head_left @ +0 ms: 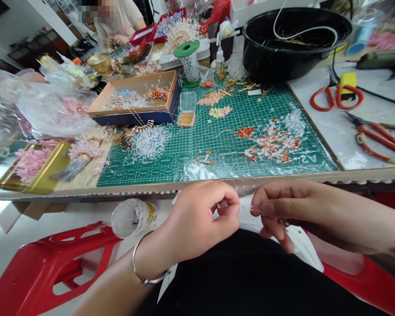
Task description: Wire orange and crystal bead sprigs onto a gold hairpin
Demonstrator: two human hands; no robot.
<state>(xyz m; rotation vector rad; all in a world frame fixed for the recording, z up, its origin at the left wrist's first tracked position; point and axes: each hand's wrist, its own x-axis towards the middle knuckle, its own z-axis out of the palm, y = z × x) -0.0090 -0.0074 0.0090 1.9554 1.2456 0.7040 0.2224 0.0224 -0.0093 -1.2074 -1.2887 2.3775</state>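
Observation:
My left hand (206,215) is closed in a pinch just off the table's front edge, with tiny clear beads (221,205) showing between the fingers. Close by on the right, my right hand (279,208) pinches thumb to forefinger, and small clear beads (252,210) show at its fingertips. A fine wire seems to run near the fingers, but its path is hard to make out. On the green cutting mat (184,171) lie a small orange-and-clear beaded sprig (206,158) and a larger bunch of beaded sprigs (276,141).
A pile of clear beads (149,141), an open bead box (186,119) and a shallow carton (131,115) lie on the left. Orange-handled pliers (380,136), cutters (335,97) and a black basin (292,52) stand right. Wire spool (190,66) is behind. A person (125,22) sits opposite.

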